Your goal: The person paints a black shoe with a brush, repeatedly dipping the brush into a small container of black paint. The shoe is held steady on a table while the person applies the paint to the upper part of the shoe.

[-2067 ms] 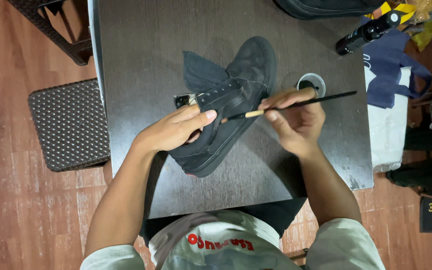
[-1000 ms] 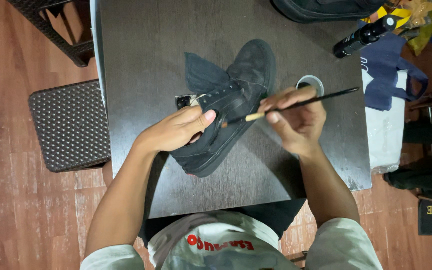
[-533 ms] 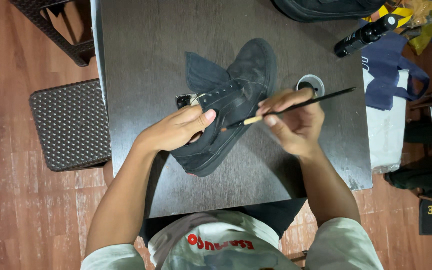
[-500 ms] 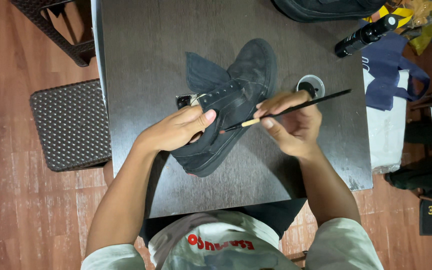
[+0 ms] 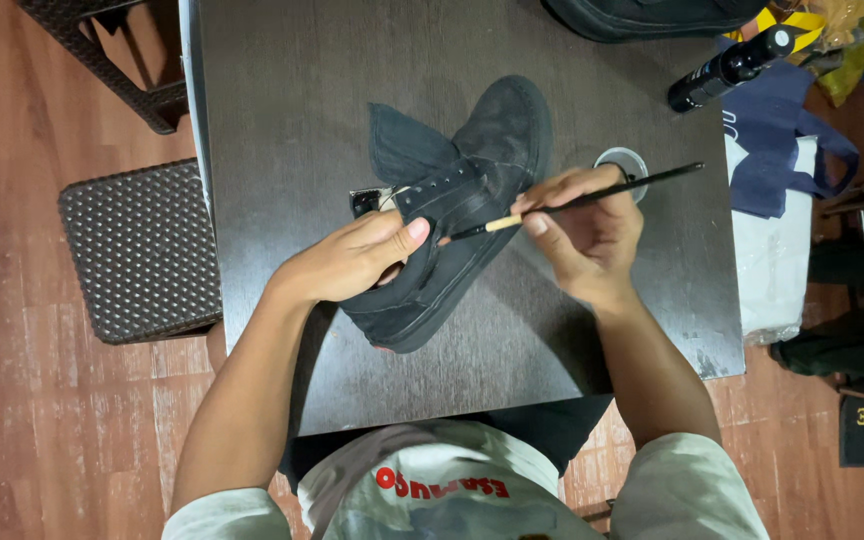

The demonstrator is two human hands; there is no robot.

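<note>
A black high-top shoe (image 5: 472, 190) lies on its side on the dark wooden table (image 5: 282, 100), tongue pulled out toward the far left. My left hand (image 5: 352, 258) presses on the shoe's ankle opening and holds it steady. My right hand (image 5: 587, 235) grips a thin black brush (image 5: 602, 195) like a pen. The brush's pale ferrule and tip touch the shoe's side near the lace eyelets.
A small round open tin (image 5: 624, 160) sits behind my right hand. A black spray bottle (image 5: 732, 65) lies at the table's far right edge above a blue cloth bag (image 5: 782, 150). Another dark shoe (image 5: 652, 15) rests at the far edge. A woven stool (image 5: 137, 250) stands left.
The brush has tilted slightly and its tip has shifted a little along the shoe's side. My left hand and the shoe have stayed in place.
</note>
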